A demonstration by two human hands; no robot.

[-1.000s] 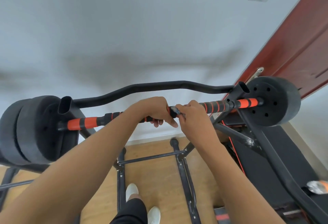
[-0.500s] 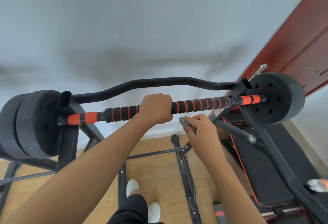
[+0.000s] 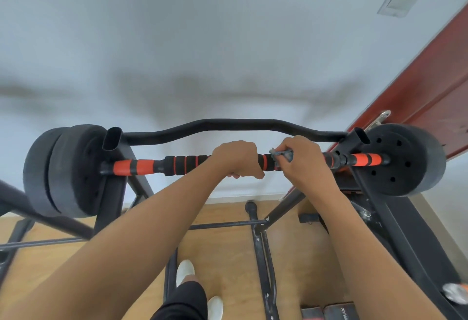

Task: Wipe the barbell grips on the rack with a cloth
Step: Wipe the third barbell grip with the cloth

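Observation:
A barbell [image 3: 177, 165] with black and orange ribbed grips lies across the black rack [image 3: 112, 140], with dark weight plates [image 3: 63, 170] at both ends. My left hand [image 3: 236, 157] grips the bar near its middle, fingers curled around it. My right hand [image 3: 302, 161] sits on the bar just to the right, holding a small grey-blue cloth [image 3: 283, 153] pressed against the grip. Most of the cloth is hidden under my fingers.
A curved black bar [image 3: 228, 124] runs behind the barbell. A red-brown door [image 3: 430, 79] with a metal handle stands at the right, close to the right plate [image 3: 405, 160]. Below are rack legs [image 3: 260, 256], wooden floor, a black bench [image 3: 410, 256] and my white shoes.
My right hand, which had dropped below the bar with the cloth, has come back up onto the grip right of my left hand. The left hand kept its hold.

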